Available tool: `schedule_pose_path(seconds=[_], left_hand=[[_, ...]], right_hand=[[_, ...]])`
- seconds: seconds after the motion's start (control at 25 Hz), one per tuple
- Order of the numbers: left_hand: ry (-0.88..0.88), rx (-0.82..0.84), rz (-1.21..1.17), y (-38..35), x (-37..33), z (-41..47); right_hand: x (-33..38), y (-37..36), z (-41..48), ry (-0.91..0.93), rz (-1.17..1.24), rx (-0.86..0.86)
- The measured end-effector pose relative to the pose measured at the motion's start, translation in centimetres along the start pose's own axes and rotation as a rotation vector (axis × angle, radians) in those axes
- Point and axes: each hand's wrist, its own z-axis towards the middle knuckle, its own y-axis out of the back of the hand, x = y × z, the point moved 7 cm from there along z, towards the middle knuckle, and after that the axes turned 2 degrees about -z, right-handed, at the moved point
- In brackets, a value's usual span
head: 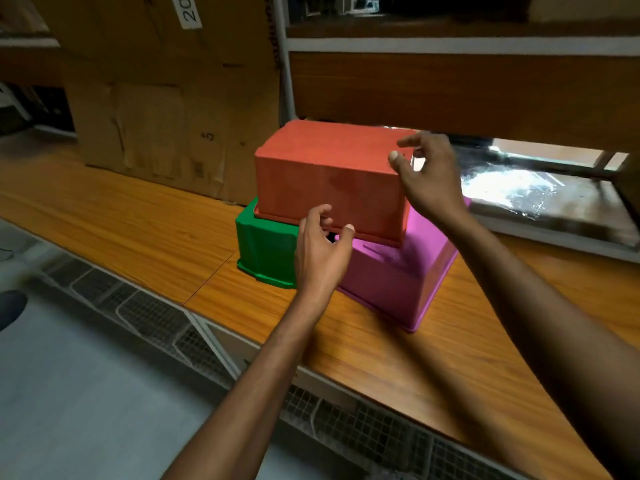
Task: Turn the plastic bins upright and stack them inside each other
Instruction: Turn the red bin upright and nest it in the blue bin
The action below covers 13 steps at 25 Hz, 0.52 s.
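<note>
Three plastic bins lie upside down on the wooden shelf (pixel 138 223). An orange-red bin (pixel 329 174) rests on top, bridging a green bin (pixel 266 251) on the left and a pink bin (pixel 398 271) on the right. My left hand (pixel 322 251) hovers at the orange-red bin's near lower rim, fingers apart and curled, holding nothing. My right hand (pixel 429 174) is at that bin's top right corner, fingers spread, close to the surface but not clasping it. The hands hide part of the pink bin and the gap between the lower bins.
Large cardboard boxes (pixel 166 98) stand behind and to the left on the shelf. A wooden shelf board (pixel 450 91) hangs low just above the bins. Crinkled shiny plastic wrap (pixel 519 188) lies at the back right. Wire mesh (pixel 156 317) runs below the shelf's front edge.
</note>
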Motion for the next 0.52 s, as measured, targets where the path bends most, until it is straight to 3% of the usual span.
schedule_pose_path(seconds=[0.16, 0.32, 0.52], left_hand=[[-0.010, -0.008, -0.012, -1.7, -1.9, 2.8], [0.045, -0.013, -0.018, -3.9, -2.4, 4.0], [0.030, 0.103, 0.137, -6.6, -3.1, 3.7]], right_hand=[[-2.7, -2.4, 8.2, -0.077, -0.149, 0.074], [-5.7, -5.7, 11.9, -0.200, -0.219, 0.305], [-7.6, -6.6, 12.2, -0.365, 0.103, 0.325]])
